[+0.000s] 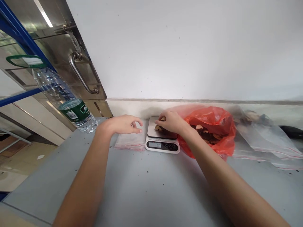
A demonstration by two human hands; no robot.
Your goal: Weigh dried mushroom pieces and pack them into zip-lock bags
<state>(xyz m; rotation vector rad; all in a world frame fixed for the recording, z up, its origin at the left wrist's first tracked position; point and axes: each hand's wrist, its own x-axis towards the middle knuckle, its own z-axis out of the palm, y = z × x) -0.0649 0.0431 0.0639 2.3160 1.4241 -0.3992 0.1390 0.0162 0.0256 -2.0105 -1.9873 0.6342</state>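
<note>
My right hand (171, 121) is at a small kitchen scale (163, 149), its fingers closed around brown dried mushroom pieces (158, 128) at the metal platform. The scale's display reads 0.0. Left of the scale, my left hand (126, 123) hovers with thumb and fingers apart, holding nothing. Below it lies a stack of clear zip bags (131, 140) with red seal lines. Just right of the scale, an open red plastic bag (217, 118) holds more mushroom pieces (209, 136); my right forearm crosses in front of it.
Filled clear zip bags (267, 138) lie at the right, beside a black object (292, 131) I cannot identify. A large water bottle (75, 108) stands at the grey table's (146, 195) left edge. A white wall (189, 53) rises behind; a metal door with handle (81, 75) is back left.
</note>
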